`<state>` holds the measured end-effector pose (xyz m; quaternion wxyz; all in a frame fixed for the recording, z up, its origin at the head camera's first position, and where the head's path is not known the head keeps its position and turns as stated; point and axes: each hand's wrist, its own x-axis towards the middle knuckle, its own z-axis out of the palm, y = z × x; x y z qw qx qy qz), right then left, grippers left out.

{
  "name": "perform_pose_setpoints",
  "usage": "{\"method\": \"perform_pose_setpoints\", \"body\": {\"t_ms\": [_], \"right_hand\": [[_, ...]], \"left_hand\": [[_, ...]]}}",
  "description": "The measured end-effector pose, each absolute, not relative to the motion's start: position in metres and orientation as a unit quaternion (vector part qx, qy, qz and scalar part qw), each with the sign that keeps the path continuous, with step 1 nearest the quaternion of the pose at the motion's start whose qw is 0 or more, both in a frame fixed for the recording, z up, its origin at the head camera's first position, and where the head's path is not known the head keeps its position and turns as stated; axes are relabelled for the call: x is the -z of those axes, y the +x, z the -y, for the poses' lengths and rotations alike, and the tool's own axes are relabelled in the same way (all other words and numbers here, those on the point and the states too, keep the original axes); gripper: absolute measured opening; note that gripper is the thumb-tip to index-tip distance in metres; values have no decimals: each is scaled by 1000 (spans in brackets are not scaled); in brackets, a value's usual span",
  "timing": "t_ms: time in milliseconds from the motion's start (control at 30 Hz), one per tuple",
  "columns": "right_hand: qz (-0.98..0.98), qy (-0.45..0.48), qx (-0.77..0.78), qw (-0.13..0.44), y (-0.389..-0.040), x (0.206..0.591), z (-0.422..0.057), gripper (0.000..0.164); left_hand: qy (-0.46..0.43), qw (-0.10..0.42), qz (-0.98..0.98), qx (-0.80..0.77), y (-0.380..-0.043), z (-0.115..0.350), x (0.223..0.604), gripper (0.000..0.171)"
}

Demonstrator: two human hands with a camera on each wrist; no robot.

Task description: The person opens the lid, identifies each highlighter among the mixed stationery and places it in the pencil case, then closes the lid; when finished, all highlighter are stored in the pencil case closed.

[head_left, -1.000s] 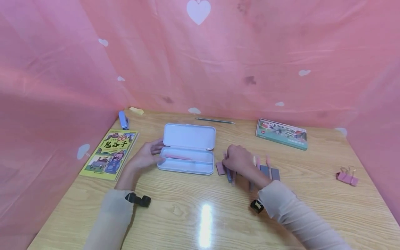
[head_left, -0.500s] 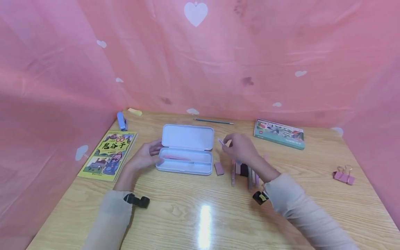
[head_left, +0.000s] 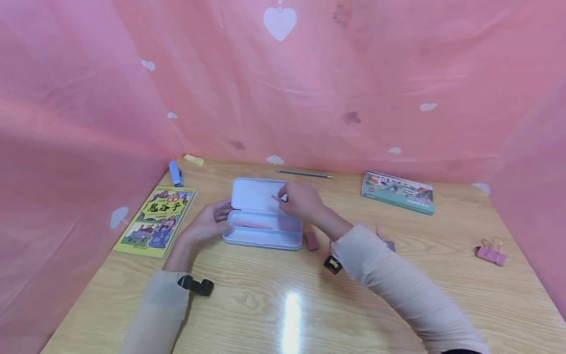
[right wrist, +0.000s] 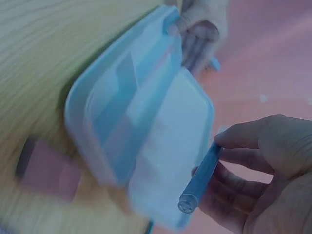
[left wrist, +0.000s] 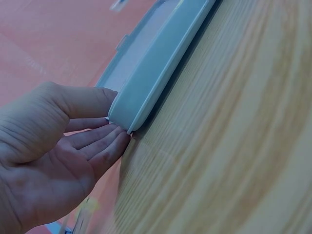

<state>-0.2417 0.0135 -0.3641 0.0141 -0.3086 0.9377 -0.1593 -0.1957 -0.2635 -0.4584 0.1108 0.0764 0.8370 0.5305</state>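
Observation:
An open pale blue pencil case (head_left: 253,195) lies on the wooden table, its lid tipped back and a pink pen (head_left: 252,225) in the rear compartment. My left hand (head_left: 205,221) grips the case's left end; the left wrist view shows the thumb on the rim and the fingers against the underside edge. Over the right part of the lid, my right hand (head_left: 302,199) pinches a slim blue pen (right wrist: 200,178) between thumb and fingers, its capped end sticking out. Just right of the case is a dark pink eraser (head_left: 311,241). My right forearm mostly hides several pens and blocks.
A comic book (head_left: 156,221) and a blue stapler (head_left: 175,173) lie at the left, with yellow sticky notes (head_left: 193,160) behind. At the back are a pencil (head_left: 305,174) and a green flat box (head_left: 398,192). A pink binder clip (head_left: 491,251) sits far right.
My right hand has lifted the pen from the group at the right and carried it left, over the case. My left hand stays on the case's end.

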Motion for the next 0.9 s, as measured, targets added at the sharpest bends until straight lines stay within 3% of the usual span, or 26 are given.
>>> {"method": "perform_pose_setpoints", "body": {"t_ms": [367, 900], "right_hand": [[-923, -340, 163, 83, -239, 389, 49, 17], [-930, -347, 67, 104, -227, 420, 80, 6]], "left_hand": [[72, 114, -839, -527, -196, 263, 454, 82], [72, 112, -835, -534, -197, 261, 457, 82]]}}
